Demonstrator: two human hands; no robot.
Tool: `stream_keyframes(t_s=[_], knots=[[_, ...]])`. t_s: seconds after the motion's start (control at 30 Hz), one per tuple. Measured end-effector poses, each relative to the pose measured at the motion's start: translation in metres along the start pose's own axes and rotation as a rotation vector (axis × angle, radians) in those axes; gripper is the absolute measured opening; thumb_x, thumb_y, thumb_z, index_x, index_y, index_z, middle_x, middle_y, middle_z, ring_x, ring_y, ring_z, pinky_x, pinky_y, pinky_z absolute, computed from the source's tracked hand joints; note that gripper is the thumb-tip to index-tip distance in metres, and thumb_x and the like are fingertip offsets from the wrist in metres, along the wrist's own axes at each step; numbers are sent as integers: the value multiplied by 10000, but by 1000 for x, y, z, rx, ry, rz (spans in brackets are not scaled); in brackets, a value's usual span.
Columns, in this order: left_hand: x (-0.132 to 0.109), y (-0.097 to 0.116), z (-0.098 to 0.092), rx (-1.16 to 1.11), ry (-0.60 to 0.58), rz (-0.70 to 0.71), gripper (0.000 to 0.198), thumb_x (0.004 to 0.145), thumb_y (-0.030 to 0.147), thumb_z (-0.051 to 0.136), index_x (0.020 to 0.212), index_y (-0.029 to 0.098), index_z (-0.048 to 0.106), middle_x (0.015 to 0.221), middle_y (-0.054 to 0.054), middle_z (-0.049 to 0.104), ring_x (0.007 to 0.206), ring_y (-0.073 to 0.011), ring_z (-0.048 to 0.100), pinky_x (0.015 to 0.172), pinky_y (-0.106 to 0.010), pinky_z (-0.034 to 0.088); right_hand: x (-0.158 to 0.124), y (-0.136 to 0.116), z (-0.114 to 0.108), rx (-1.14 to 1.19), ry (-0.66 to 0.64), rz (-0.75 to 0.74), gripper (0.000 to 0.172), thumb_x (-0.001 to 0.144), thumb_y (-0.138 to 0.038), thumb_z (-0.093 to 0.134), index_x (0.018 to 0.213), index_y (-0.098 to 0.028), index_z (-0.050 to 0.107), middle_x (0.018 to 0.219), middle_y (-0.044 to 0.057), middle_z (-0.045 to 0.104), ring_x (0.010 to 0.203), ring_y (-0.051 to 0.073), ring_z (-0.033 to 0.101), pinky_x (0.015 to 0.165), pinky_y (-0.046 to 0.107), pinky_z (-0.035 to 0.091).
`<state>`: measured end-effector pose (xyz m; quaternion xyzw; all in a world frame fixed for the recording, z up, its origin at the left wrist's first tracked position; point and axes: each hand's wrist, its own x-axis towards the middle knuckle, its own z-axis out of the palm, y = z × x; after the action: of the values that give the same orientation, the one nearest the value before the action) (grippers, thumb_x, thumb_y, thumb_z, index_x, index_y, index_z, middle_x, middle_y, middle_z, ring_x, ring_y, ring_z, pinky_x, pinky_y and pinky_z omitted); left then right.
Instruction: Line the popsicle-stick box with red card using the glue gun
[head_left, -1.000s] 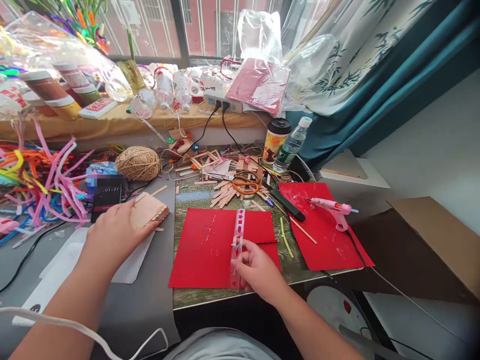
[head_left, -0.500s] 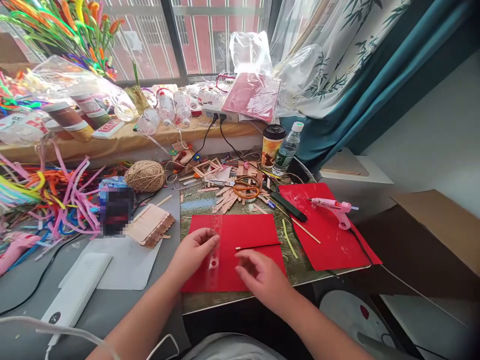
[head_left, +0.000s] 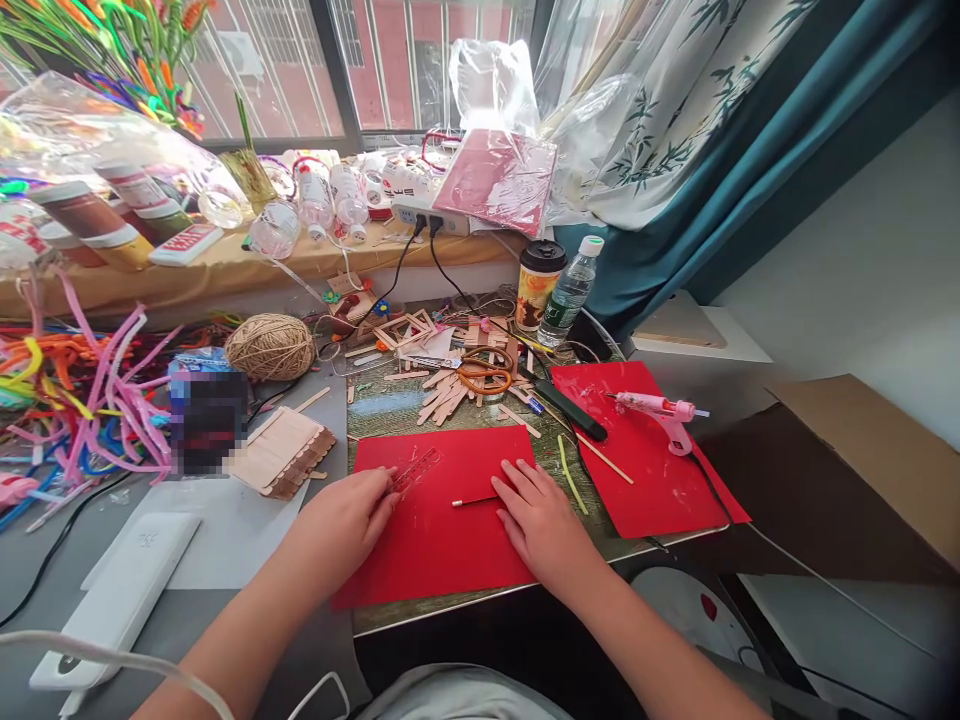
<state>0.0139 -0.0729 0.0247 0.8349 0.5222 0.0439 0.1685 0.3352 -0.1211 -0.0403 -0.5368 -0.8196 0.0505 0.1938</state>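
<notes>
A red sheet lies on the table in front of me. My left hand is at its left side, fingers closed on a clear ruler; the ruler slants up to the right and its lower part is hidden by the hand. My right hand rests flat over the sheet's right edge with fingers spread. From under those fingers sticks out a dark pencil, its pale end pointing left.
Behind the sheet lie loose craft sticks and orange-handled scissors. To the right, a pink glue gun rests on another red sheet. A stick-built piece, twine ball, cup and water bottle stand around.
The ruler has turned from upright to slanted in my left hand, which moved left. My curled right hand has spread flat onto the sheet's right side. The sheet has turned slightly.
</notes>
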Motion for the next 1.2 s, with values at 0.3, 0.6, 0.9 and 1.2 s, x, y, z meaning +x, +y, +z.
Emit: stream_keyframes(t_s=[0.3, 0.6, 0.9, 1.2], knots=[[20, -38, 9, -39, 69, 117, 360, 1025, 501, 557, 888, 239, 762, 1590, -124, 589, 1501, -371, 508, 1219, -580, 460, -18, 18, -11, 90, 39, -68, 402, 1021, -88, 570, 1351, -236, 745, 1500, 134, 685, 1442, 327, 609, 1196, 619, 511], [59, -24, -12, -116, -149, 131, 298, 979, 476, 596, 844, 278, 773, 1043, -85, 731, 952, -269, 693, 858, -362, 548, -25, 18, -16, 183, 71, -40, 311, 1028, -53, 547, 1213, -208, 744, 1417, 127, 734, 1384, 315, 658, 1205, 651, 496], [60, -13, -67, -17, -265, 45, 236, 985, 437, 580, 850, 301, 718, 828, -7, 745, 742, -236, 650, 630, -320, 378, -28, 9, -9, 185, 98, -119, 318, 1005, -32, 543, 1200, -204, 724, 1381, 150, 749, 1319, 331, 698, 1182, 672, 515], [64, -8, -45, 217, -123, 218, 222, 1044, 196, 485, 1007, 239, 699, 1168, -83, 750, 1131, -292, 642, 953, -424, 429, 9, -34, 23, 54, 153, -128, 289, 943, 10, 539, 1092, -137, 738, 1338, 212, 753, 1267, 369, 704, 1148, 626, 550]])
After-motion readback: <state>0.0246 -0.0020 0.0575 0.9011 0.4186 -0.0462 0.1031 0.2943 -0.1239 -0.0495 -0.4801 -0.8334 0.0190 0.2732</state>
